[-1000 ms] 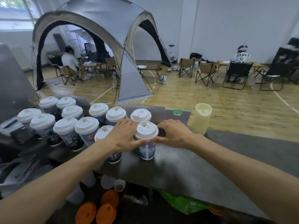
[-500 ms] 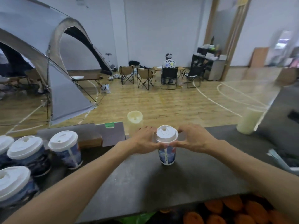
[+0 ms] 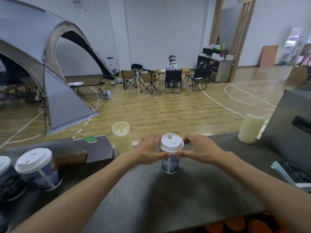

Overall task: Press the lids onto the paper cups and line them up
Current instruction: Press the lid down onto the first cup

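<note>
While gripped from both sides on the dark grey speckled surface, upright stands the blue-printed paper cup, near the far edge, roughly midway along it, and capped by a white plastic sip lid seated level on its rim. Curled round the cup's left side just under the lid: left hand, thumb at the near side, fingers wrapping behind. Curled round the right side likewise: right hand, thumb tip meeting the left thumb at the cup's front, fingers bent toward the lid's far rim. Whether fingertips press on the lid itself, cannot tell.

Toward the near-left corner, well apart from the held cup: another lidded blue paper cup, upright, with part of a further lidded cup beside it at the frame's left edge. At the far edge, left of the hands: tall cream cylinder candle; at the far-right: a second cream candle. Behind the left cups: flat brown cardboard box. At the right edge: stack of dark booklets. Below the near edge: orange discs, blurred.
</note>
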The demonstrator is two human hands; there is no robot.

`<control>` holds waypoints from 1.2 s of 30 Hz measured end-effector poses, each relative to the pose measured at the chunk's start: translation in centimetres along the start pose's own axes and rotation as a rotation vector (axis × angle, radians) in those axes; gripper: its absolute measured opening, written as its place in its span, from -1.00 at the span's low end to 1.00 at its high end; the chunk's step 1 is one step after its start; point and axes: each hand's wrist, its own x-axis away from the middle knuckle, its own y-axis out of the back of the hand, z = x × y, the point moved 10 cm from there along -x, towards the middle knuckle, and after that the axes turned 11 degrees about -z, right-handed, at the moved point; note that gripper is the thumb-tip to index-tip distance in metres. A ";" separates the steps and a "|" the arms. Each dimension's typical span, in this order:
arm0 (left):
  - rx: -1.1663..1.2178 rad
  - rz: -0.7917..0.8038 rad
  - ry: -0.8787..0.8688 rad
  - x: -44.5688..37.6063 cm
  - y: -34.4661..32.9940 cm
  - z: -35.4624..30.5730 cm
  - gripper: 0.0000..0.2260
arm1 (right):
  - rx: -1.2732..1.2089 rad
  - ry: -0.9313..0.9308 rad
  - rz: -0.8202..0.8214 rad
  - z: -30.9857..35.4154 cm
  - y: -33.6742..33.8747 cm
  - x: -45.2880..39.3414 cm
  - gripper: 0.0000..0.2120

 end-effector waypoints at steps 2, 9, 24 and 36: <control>0.034 -0.002 0.005 0.1 -0.2 0.0 -0.30 | -0.016 0.002 0.012 -0.6 -0.3 -0.2 -0.29; 0.375 0.061 0.252 1.3 0.0 2.1 -0.26 | -0.466 -0.164 0.063 -2.9 -0.4 -0.9 -0.75; 0.375 -0.127 0.366 -2.5 0.7 3.7 -0.78 | -0.508 -0.303 0.108 -2.2 -2.8 -4.7 -0.83; -0.223 0.116 0.202 -3.7 -1.6 5.4 -0.47 | 0.176 -0.099 0.184 -3.2 -3.1 -5.3 -0.28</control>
